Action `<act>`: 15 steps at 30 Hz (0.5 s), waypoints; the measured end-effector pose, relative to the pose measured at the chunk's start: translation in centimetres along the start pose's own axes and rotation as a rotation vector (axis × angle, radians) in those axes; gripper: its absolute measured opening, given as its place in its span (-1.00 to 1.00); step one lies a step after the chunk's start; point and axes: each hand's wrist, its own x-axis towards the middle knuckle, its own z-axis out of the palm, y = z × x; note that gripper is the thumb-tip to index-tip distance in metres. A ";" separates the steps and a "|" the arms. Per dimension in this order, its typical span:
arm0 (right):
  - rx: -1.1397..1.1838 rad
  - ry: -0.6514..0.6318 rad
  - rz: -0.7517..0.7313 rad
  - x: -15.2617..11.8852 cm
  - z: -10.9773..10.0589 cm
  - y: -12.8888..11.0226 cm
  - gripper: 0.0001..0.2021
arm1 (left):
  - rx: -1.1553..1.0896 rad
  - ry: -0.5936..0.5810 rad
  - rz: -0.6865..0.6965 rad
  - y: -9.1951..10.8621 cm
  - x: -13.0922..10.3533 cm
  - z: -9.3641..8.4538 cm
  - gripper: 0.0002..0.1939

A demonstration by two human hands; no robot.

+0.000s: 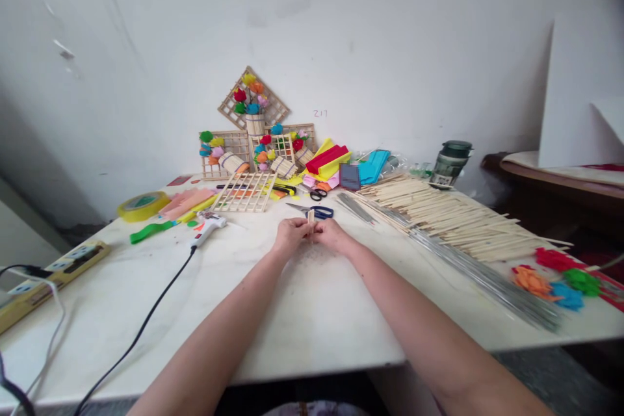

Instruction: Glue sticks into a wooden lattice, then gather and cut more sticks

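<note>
Ahead at twelve o'clock, our left hand (pixel 292 234) and right hand (pixel 330 234) are pinching a small stick bundle (pixel 311 215). From there, flower-decorated lattices (pixel 253 96) are standing, apparently finished, at eleven; loose sticks (pixel 439 218) are lying unassembled at three.

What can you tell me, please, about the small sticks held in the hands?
The sticks are short-looking, pale and wood-like, grouped side by side with their upper ends pointing up. The left hand and right hand hold them, partly hiding them, before dark-blue-handled scissors. Their number is unclear.
</note>
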 end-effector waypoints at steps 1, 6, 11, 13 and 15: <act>0.019 -0.007 0.005 0.0 -0.1 0.0 -0.91 | 0.012 0.004 -0.002 -0.1 0.0 0.0 -0.76; 0.046 -0.019 -0.001 0.0 -0.4 0.1 -0.91 | 0.015 -0.015 -0.001 -0.2 0.1 0.2 -0.75; -0.019 -0.006 0.021 0.0 -0.2 0.3 -0.87 | -0.005 -0.020 0.008 -0.3 -0.1 0.0 -0.73; -0.042 -0.013 0.001 -0.1 -0.2 0.3 -0.88 | -0.022 -0.027 0.012 -0.4 -0.2 0.0 -0.72; -0.042 -0.028 -0.023 -0.2 -0.3 0.1 -0.89 | -0.036 -0.037 0.010 -0.4 -0.2 -0.1 -0.70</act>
